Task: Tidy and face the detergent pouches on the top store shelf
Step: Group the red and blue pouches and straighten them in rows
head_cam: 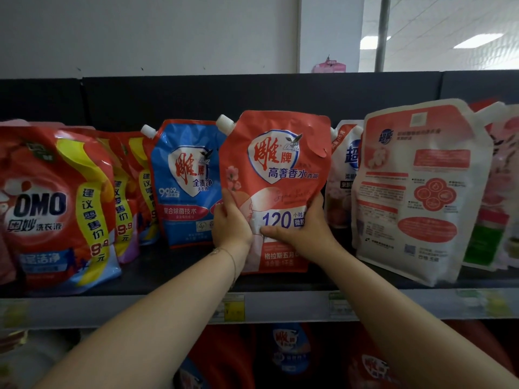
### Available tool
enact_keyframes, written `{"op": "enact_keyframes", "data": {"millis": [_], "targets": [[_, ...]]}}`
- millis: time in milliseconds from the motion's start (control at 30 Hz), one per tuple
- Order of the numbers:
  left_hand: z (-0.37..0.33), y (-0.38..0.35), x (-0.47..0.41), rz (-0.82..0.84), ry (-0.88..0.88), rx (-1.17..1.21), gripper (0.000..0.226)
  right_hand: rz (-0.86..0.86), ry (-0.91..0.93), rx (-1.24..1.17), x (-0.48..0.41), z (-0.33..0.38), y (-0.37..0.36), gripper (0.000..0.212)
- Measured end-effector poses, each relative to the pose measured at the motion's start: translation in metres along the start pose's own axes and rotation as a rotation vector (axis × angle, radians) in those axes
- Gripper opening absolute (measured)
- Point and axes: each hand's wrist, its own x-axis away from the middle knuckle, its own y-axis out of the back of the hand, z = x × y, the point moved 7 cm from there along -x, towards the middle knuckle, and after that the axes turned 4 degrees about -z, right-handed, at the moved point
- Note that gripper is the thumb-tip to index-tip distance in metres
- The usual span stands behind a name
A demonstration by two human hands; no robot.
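Observation:
A coral-red detergent pouch [276, 169] with a white spout stands upright at the middle of the top shelf [168, 279], label facing me. My left hand [230, 223] grips its lower left edge. My right hand [302, 227] holds its lower right side, thumb across the front. To its left stand a blue pouch [184, 186] and red OMO pouches [53, 206]. On the right, a large white-and-red pouch [418, 192] shows its back panel and leans forward.
More pouches [341, 175] stand behind and at the far right [500, 192]. A price-tag rail [280, 306] runs along the shelf front. Bottles [289, 349] fill the shelf below. A dark back panel [196, 99] closes the shelf behind.

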Motion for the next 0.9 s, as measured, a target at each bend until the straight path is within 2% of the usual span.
{"op": "enact_keyframes", "data": {"millis": [133, 200, 267, 333, 433, 533, 667, 767, 900], "targets": [[-0.009, 0.013, 0.005, -0.091, -0.049, -0.125, 0.063, 0.014, -0.032, 0.097, 0.005, -0.003, 0.002, 0.121], [-0.014, 0.019, 0.006, -0.092, -0.058, -0.211, 0.059, 0.006, -0.04, 0.21, 0.01, -0.001, 0.006, 0.119], [-0.022, 0.027, 0.01, -0.087, -0.109, -0.244, 0.049, 0.016, -0.029, 0.346, 0.016, 0.005, 0.012, 0.108], [-0.032, 0.038, 0.017, -0.094, -0.237, -0.31, 0.034, 0.044, -0.022, 0.51, 0.023, 0.01, 0.02, 0.092], [-0.051, 0.046, 0.039, -0.084, -0.562, -0.441, 0.026, 0.059, 0.017, 0.732, 0.035, 0.019, 0.037, 0.08], [-0.064, 0.032, 0.072, 0.057, -0.822, -0.469, 0.021, 0.01, 0.091, 0.886, 0.047, 0.029, 0.055, 0.064], [-0.062, -0.004, 0.115, 0.31, -1.017, -0.561, 0.014, -0.101, 0.157, 0.933, 0.063, 0.035, 0.084, 0.045], [-0.058, -0.026, 0.139, 0.429, -1.047, -0.58, 0.011, -0.179, 0.193, 0.948, 0.073, 0.037, 0.11, 0.032], [-0.049, -0.058, 0.16, 0.577, -0.944, -0.604, 0.015, -0.207, 0.157, 0.907, 0.078, 0.029, 0.146, 0.024]]}}
